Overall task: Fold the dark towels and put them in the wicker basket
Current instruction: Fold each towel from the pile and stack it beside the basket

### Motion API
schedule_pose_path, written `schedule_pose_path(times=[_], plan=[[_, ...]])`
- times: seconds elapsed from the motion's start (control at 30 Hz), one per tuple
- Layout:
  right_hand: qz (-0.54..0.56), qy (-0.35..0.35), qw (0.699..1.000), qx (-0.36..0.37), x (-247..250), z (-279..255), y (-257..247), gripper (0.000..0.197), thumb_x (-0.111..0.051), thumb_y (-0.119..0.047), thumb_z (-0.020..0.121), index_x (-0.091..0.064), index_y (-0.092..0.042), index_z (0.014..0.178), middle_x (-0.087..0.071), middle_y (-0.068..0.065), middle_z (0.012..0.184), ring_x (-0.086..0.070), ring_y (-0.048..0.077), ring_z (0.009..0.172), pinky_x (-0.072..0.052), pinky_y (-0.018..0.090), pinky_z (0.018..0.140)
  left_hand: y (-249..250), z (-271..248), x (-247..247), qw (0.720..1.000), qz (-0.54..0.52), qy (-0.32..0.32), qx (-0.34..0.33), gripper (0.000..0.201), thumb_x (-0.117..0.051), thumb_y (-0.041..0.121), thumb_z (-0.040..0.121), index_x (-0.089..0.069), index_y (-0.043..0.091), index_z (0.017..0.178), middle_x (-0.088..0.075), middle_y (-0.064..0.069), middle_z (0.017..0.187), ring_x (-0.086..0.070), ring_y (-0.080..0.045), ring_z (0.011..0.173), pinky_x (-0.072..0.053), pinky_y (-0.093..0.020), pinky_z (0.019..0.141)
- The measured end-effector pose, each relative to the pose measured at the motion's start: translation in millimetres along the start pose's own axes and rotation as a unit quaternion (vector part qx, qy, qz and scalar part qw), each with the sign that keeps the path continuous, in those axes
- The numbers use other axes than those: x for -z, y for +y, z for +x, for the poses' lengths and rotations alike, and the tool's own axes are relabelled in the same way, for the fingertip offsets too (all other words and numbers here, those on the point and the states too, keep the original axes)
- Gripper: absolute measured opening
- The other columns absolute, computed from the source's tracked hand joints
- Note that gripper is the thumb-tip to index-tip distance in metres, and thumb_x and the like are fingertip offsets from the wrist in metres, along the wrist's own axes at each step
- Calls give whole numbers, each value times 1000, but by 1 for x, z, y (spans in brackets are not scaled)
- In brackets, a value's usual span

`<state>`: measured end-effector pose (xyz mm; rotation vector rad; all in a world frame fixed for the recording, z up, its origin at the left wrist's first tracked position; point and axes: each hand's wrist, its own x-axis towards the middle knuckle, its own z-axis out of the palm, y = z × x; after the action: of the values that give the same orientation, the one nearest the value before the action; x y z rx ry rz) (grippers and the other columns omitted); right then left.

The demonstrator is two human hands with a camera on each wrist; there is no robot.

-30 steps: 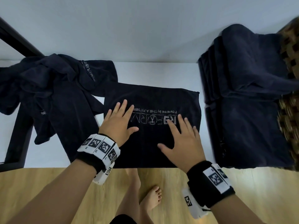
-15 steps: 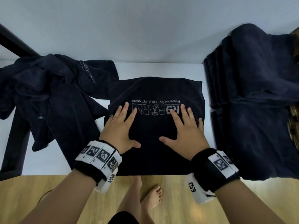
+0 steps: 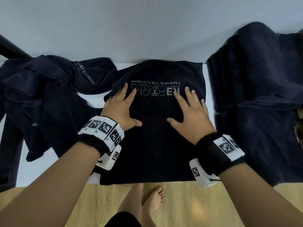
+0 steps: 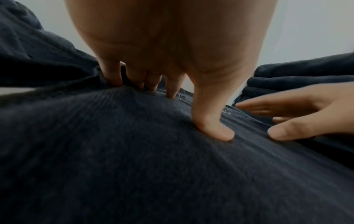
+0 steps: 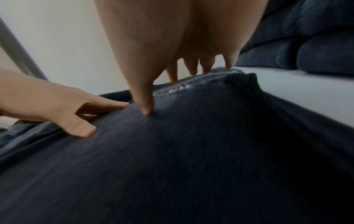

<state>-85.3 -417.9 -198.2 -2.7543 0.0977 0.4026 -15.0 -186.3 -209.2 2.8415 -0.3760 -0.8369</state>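
A dark navy towel (image 3: 154, 145) with a white printed logo lies flat on the white table, its near edge hanging slightly over the table front. My left hand (image 3: 122, 107) presses flat on its left part, fingers spread and straight. My right hand (image 3: 191, 110) presses flat on its right part in the same way. The left wrist view shows the left hand (image 4: 172, 84) with fingertips and thumb on the cloth (image 4: 153, 166). The right wrist view shows the right hand (image 5: 172, 75) pressing on the towel (image 5: 191, 151). The wicker basket (image 3: 299, 122) peeks out at the far right.
A heap of unfolded dark towels (image 3: 41, 95) lies at the left. Folded dark towels (image 3: 262, 95) are stacked at the right, against the basket. The white table (image 3: 209, 102) meets a pale wall behind. A wooden floor and bare feet (image 3: 155, 199) show below the table edge.
Both hands slid away from me along the towel, up to the logo, and moved a little apart. The towel's far edge has shifted toward the wall.
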Motion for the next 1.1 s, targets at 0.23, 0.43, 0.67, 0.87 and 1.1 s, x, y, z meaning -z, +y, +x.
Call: schedule_pose_path(times=[0.23, 0.43, 0.67, 0.87, 1.1], plan=[[172, 159, 964, -123, -22, -112, 12, 21, -69, -3, 80, -55, -18, 77, -53, -3, 79, -51, 6, 64, -41, 9, 64, 31, -37, -15, 986, 36, 165, -9, 52, -77, 28, 81, -53, 12, 124, -46, -16, 130, -47, -32, 115, -41, -40, 95], [233, 94, 928, -275, -55, -187, 28, 34, -68, -16, 82, -44, -17, 58, -45, -8, 49, -45, 8, 51, -37, 9, 55, 51, -54, -35, 990, 10, 136, 22, 17, -49, 13, 99, -54, 1, 111, -51, -20, 115, -53, -36, 102, -42, -41, 79], [340, 18, 851, -399, -76, -206, 51, 45, -77, -48, 77, -68, -26, 116, -68, -10, 104, -66, 17, 100, -54, 40, 93, 25, -91, -52, 989, -64, 118, -67, 55, -51, -11, 83, -56, 11, 133, -49, -10, 139, -48, -30, 126, -39, -39, 106], [326, 42, 867, -374, -81, -188, 40, 21, -70, -46, 79, -72, -24, 77, -69, -12, 73, -65, 16, 76, -49, 26, 67, 1, -168, -93, 945, -193, 254, -75, 34, -51, -13, 84, -69, 5, 106, -64, -7, 115, -59, -12, 103, -46, -23, 93], [313, 59, 873, -369, -83, -189, 35, 29, -58, -27, 87, -60, -17, 59, -55, -9, 52, -51, 7, 55, -32, 19, 49, -25, -212, -166, 908, -273, 156, 277, 26, -59, 13, 87, -64, 15, 112, -64, 4, 97, -56, -11, 79, -35, -13, 67]])
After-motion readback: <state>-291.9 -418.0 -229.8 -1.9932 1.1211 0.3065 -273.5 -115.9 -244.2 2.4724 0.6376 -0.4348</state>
